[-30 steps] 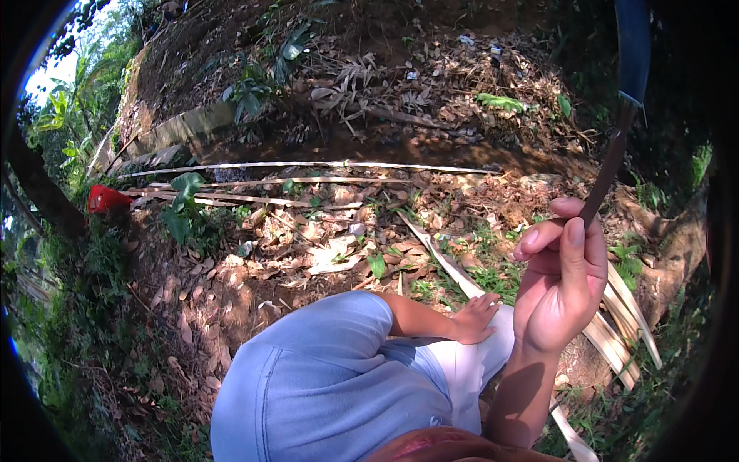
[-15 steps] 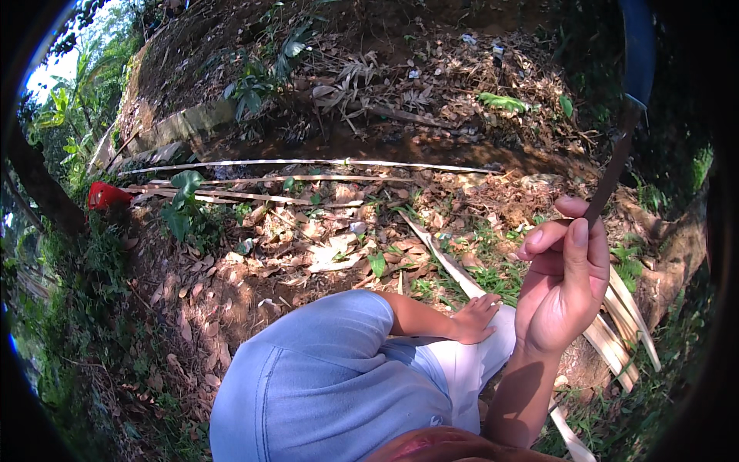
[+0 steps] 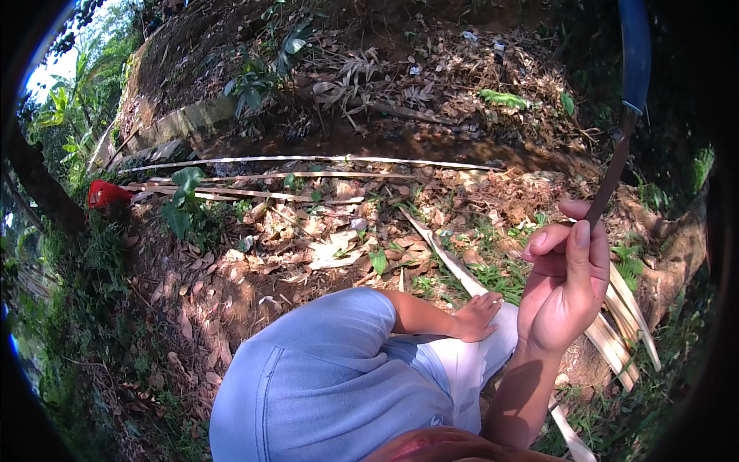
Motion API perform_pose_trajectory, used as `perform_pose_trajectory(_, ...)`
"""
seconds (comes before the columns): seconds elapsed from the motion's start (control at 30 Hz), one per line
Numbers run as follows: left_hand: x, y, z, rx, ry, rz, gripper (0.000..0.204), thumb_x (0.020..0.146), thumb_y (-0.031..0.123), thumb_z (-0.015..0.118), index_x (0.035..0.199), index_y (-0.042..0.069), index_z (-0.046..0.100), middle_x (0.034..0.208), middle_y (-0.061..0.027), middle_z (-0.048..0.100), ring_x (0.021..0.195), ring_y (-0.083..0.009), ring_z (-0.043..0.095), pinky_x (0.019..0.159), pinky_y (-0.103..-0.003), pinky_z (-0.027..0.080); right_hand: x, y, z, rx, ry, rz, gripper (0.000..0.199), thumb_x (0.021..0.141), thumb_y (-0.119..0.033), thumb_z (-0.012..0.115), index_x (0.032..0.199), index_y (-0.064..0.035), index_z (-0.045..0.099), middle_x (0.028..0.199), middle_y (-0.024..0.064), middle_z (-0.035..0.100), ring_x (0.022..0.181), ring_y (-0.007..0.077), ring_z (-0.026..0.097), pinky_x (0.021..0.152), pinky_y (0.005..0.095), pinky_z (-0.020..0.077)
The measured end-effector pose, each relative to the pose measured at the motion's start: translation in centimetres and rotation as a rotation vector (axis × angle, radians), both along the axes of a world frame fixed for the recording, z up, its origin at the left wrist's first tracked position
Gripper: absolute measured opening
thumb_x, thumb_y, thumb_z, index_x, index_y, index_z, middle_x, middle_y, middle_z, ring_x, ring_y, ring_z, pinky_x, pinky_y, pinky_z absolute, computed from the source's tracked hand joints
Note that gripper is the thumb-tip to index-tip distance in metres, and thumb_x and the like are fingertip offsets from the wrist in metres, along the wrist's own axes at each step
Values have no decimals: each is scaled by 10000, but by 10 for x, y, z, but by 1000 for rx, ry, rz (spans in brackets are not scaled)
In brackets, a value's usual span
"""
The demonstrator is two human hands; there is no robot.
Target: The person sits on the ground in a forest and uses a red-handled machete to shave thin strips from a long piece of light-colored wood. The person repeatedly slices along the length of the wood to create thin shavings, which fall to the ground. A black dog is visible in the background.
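Note:
My right hand [image 3: 566, 281] is raised on the right side, its thumb and fingers closed on the dark handle of a machete [image 3: 613, 173]. The long bluish blade points up, and its tip runs out of the picture at the top. Lower down, my left hand [image 3: 477, 317] lies flat with fingers spread on my pale trouser leg, holding nothing. A long split strip of wood [image 3: 446, 258] lies on the ground just beyond that hand. To the right of my right forearm, several pale split strips [image 3: 613, 350] rest on the grass.
Long thin strips [image 3: 308, 161] lie across the leaf-strewn ground ahead, beside a shallow ditch [image 3: 400, 146]. At the left sits a red container [image 3: 108, 195] near a tree trunk [image 3: 46, 181]. A dirt bank [image 3: 223, 69] rises beyond. Thick roots [image 3: 681, 246] stand at the right.
The machete has shifted very slightly, with a little more of its blade in view. My left hand stays on the leg.

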State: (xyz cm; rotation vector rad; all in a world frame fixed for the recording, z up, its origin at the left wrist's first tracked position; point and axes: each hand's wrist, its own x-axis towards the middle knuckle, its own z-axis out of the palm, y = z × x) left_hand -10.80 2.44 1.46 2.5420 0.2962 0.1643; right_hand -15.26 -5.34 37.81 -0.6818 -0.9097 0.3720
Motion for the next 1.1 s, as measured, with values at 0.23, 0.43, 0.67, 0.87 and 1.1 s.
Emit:
perform_pose_trajectory(0.23,-1,4,-12,56,-28,20,749,1061,431,572,1578,-84,405,1714,-249,299,1623,-406,231,1313,-557,236,12,11,-17,-162,-17,-100,295,1151,-215,589,1250,45,690,773,20,614,699,98,555,650,254,433)
perform_pose_trajectory(0.43,-10,-4,32,-99,51,21,735,999,431,652,1574,5,484,1703,-194,357,1593,-387,320,1301,-555,298,41,78,-102,-684,39,216,253,1091,-170,618,1040,44,743,670,16,608,570,103,543,557,252,417)
perform_pose_trajectory(0.67,18,-12,-32,-26,-135,299,794,898,356,792,1575,50,512,1696,-159,368,1599,-357,317,1310,-515,293,32,134,-243,-1070,251,624,232,1036,-135,603,960,42,733,675,30,630,557,124,564,535,268,438)
perform_pose_trajectory(0.87,18,-7,-48,-52,-180,240,777,939,353,732,1577,-11,479,1712,-218,320,1625,-396,255,1330,-527,256,3,145,-276,-912,434,689,275,1068,-145,577,1014,76,731,713,49,631,590,140,574,576,285,481)
perform_pose_trajectory(1.1,16,-5,-42,-50,-178,187,758,954,353,714,1562,-28,468,1678,-237,356,1597,-410,299,1325,-525,268,12,118,-294,-935,326,691,250,1035,-127,596,959,49,756,729,55,635,597,158,575,586,302,475)
